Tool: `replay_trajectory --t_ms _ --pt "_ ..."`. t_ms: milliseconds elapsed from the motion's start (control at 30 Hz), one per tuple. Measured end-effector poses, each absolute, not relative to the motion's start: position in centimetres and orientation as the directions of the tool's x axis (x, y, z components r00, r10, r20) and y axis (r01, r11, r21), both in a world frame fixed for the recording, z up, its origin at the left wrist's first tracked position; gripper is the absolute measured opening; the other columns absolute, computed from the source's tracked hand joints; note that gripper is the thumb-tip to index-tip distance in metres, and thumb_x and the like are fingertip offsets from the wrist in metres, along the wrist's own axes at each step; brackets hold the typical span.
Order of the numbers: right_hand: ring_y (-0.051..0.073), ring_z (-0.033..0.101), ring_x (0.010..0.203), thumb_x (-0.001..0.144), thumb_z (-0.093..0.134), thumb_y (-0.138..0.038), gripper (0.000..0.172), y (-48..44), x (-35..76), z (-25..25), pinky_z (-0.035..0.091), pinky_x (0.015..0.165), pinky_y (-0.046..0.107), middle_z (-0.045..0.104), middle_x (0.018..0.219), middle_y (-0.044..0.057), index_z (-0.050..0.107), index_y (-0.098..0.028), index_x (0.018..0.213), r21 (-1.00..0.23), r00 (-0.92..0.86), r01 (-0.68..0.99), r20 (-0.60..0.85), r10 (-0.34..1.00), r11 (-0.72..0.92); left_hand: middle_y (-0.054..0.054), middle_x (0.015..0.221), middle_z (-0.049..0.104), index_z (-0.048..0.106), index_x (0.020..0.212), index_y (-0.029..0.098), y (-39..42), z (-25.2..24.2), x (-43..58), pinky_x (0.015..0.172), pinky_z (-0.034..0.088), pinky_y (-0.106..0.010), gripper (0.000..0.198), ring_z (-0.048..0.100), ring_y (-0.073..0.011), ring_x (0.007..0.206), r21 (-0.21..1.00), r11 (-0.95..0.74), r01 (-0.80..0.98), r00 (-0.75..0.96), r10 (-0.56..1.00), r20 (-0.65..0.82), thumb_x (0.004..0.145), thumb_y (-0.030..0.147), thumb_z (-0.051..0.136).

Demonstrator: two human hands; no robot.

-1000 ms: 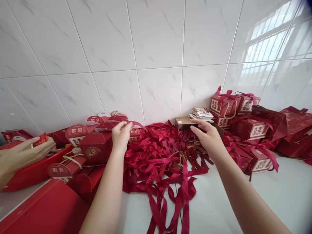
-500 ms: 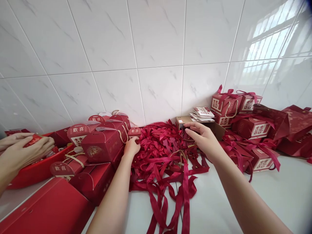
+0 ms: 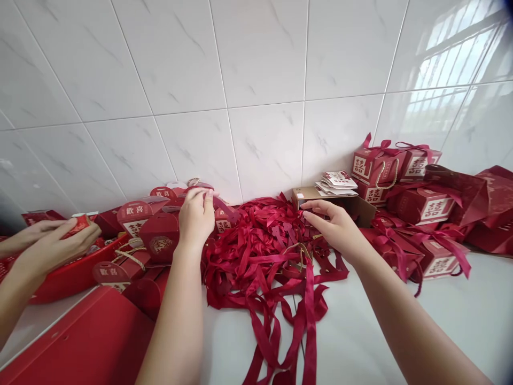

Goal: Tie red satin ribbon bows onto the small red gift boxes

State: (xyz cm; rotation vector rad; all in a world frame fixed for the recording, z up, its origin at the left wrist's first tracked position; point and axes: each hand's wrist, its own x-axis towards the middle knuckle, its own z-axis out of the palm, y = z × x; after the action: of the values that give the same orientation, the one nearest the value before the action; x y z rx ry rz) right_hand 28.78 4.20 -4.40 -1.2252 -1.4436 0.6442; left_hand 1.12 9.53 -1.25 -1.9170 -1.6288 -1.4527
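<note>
A big tangle of dark red ribbons [image 3: 264, 256] lies on the white counter against the tiled wall. My left hand [image 3: 196, 216] is raised at the pile's left edge, its fingers pinched on one red ribbon [image 3: 224, 206] that trails to the right. Right beside it stands a red gift box [image 3: 162, 235] with a rope handle. My right hand [image 3: 334, 227] reaches into the far right side of the pile, fingers curled among the ribbons near a brown cardboard box [image 3: 310, 195]; what it grips is hidden.
Another person's hands [image 3: 52, 243] hold a small red packet over a red tray [image 3: 68, 275] at the left. Folded red gift boxes [image 3: 132, 214] line the wall. Ribbon-tied red boxes [image 3: 417, 206] and bags are stacked at the right. A red flat box [image 3: 80, 342] lies in front.
My left hand has risen from low in the pile, lifting a ribbon. My right hand has shifted slightly toward the cardboard box. The other person's hands have moved over the tray.
</note>
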Motion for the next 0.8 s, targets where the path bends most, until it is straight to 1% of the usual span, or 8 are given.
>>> replay_trajectory --t_ms 67,167,233,300,433,633,700,800 --pt "0.020 0.061 0.089 0.078 0.059 -0.037 0.030 4.3 28.7 -4.5 0.046 0.082 0.036 0.065 0.107 0.007 0.066 -0.020 0.101 -0.881 0.107 0.339 0.385 0.917 0.330 -0.008 0.106 0.067 0.064 0.111 0.018 9.4 -1.4 1.2 0.080 0.048 -0.031 0.045 0.063 -0.0202 0.088 0.409 -0.411 0.815 -0.010 0.695 0.719 0.096 0.038 0.026" --pt "0.020 0.061 0.089 0.078 0.058 -0.037 0.030 4.2 28.6 -4.6 0.046 0.082 0.036 0.065 0.106 0.008 0.065 -0.020 0.102 -0.878 0.094 0.346 0.384 0.919 0.332 -0.004 0.095 0.068 0.053 0.125 0.023 10.3 -2.8 1.6 0.074 0.049 -0.029 0.039 0.063 -0.0168 0.079 0.433 -0.295 0.852 0.118 0.913 0.390 0.097 0.037 0.030" --pt "0.020 0.061 0.089 0.078 0.059 -0.037 0.031 4.0 28.5 -4.5 0.047 0.081 0.036 0.065 0.105 0.008 0.065 -0.019 0.102 -0.878 0.088 0.349 0.378 0.922 0.327 -0.005 0.094 0.068 0.060 0.114 0.022 11.5 -4.2 1.6 0.078 0.049 -0.032 0.028 0.063 -0.0187 0.085 0.380 -0.169 0.909 0.097 0.975 0.202 0.092 0.034 0.047" --pt "0.020 0.060 0.089 0.078 0.059 -0.038 0.031 3.9 28.5 -4.5 0.047 0.081 0.036 0.065 0.105 0.008 0.065 -0.019 0.102 -0.878 0.087 0.354 0.375 0.923 0.323 -0.006 0.101 0.066 0.063 0.105 0.019 12.6 -5.7 1.4 0.081 0.050 -0.036 0.023 0.062 -0.0200 0.091 0.346 -0.066 0.936 0.033 0.994 0.100 0.088 0.032 0.057" --pt "0.021 0.060 0.090 0.078 0.058 -0.038 0.030 3.9 28.6 -4.6 0.046 0.082 0.037 0.064 0.106 0.008 0.065 -0.020 0.102 -0.880 0.076 0.347 0.371 0.925 0.325 -0.008 0.117 0.059 0.058 0.114 0.017 13.8 -7.6 0.2 0.084 0.052 -0.040 0.029 0.060 -0.0206 0.099 0.311 0.024 0.950 -0.013 0.999 -0.037 0.091 0.033 0.054" --pt "0.021 0.060 0.089 0.078 0.059 -0.037 0.030 3.6 29.0 -4.3 0.046 0.082 0.037 0.065 0.108 0.008 0.067 -0.020 0.101 -0.874 0.097 0.359 0.385 0.918 0.328 -0.007 0.114 0.061 0.059 0.112 0.016 14.4 -8.7 -0.8 0.082 0.053 -0.039 0.029 0.061 -0.0216 0.098 0.313 0.055 0.948 -0.037 0.997 -0.061 0.090 0.034 0.055" --pt "0.021 0.061 0.090 0.078 0.058 -0.036 0.029 3.8 29.1 -4.4 0.047 0.082 0.036 0.065 0.109 0.008 0.067 -0.020 0.100 -0.865 0.099 0.367 0.402 0.910 0.342 -0.006 0.109 0.063 0.060 0.109 0.016 14.6 -8.7 -0.7 0.080 0.053 -0.038 0.027 0.062 -0.0198 0.094 0.334 0.069 0.940 -0.072 0.997 -0.004 0.089 0.034 0.057" --pt "0.020 0.063 0.089 0.079 0.056 -0.033 0.025 5.0 29.1 -5.4 0.049 0.080 0.033 0.068 0.104 0.008 0.068 -0.018 0.095 -0.835 0.114 0.421 0.436 0.893 0.354 -0.004 0.090 0.067 0.066 0.089 0.018 14.4 -7.7 -0.4 0.071 0.050 -0.030 0.015 0.064 -0.0181 0.082 0.391 0.049 0.919 -0.118 0.981 0.154 0.082 0.031 0.064"
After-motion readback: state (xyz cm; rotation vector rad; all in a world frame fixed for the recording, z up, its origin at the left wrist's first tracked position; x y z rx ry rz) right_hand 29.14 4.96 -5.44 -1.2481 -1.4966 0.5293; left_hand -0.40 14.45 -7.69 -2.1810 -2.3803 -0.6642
